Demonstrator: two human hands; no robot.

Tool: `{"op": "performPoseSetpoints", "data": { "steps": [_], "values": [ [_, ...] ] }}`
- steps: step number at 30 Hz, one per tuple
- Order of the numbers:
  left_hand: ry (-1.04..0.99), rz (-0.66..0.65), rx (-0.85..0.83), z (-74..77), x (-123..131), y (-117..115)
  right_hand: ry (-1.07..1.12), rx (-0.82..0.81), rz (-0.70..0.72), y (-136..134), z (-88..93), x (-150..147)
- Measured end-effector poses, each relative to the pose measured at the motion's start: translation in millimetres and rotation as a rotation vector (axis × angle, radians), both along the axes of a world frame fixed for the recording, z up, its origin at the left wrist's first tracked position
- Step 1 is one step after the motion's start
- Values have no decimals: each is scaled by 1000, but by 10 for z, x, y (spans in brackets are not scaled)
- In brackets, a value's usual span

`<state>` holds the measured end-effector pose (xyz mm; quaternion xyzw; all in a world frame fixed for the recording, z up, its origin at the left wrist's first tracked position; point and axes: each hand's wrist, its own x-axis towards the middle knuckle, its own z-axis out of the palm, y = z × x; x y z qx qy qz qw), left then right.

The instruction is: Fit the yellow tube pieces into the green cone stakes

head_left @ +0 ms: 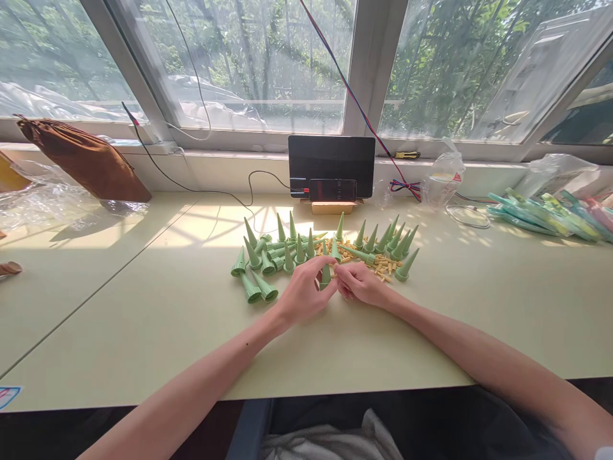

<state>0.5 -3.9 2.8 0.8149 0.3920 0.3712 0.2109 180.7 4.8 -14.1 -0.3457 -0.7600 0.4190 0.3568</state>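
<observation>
Several green cones [252,289] with wide collars stand and lie in a loose group on the pale table. Small yellow pegs [382,265] are heaped among them, mostly on the right side. My left hand [306,287] curves its thumb and fingers around a green cone [326,269] in front of the group. Close against it, my right hand [361,283] is closed, its fingertips meeting those of my left hand by the cone. Whatever my right fingers pinch is too small and hidden to name.
A black tablet [330,156] with a phone [332,190] before it leans on a stand [332,208] at the back. A brown drawstring bag [83,160] lies back left, packaged coloured items [536,214] at right. A dark cable [191,190] crosses behind the cones.
</observation>
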Motion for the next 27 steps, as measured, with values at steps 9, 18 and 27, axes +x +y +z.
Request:
{"op": "performPoseSetpoints", "data": {
  "steps": [9,18,27],
  "values": [
    [0,-5,8,19,4,-10,13,1,24,-14,28,9],
    [7,2,9,17,-10,4,18,0,28,-10,39,12],
    [2,1,-9,15,-4,-4,-8,-12,11,-5,11,6]
  ]
}}
